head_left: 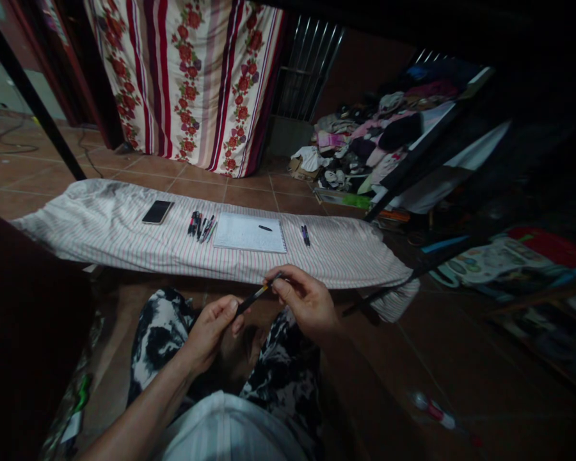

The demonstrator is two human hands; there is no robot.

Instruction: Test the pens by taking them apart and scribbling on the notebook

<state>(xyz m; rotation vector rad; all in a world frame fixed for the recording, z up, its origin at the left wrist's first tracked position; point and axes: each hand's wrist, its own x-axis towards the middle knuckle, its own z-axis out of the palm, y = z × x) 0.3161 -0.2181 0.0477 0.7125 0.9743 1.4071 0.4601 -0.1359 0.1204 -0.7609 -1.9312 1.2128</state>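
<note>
A slim dark pen (256, 296) with a yellowish section slants between my two hands, above my lap. My left hand (219, 320) pinches its lower end between thumb and fingers. At the upper end, the thumb and fingertips of my right hand (307, 298) close on the pen's dark tip. Beyond them lies an open spiral notebook (240, 237) with a small dark pen part (265, 228) on its page. Several pens (201, 226) are bunched left of the notebook, and a couple of dark pens (306, 235) lie to its right.
A striped cloth (173, 246) covers the low, narrow table, with a phone (158, 212) near its left end. Behind hangs a floral curtain (187, 83). Heaped clothes (365, 137) fill the back right. A bottle (434, 410) lies on the tiled floor at right.
</note>
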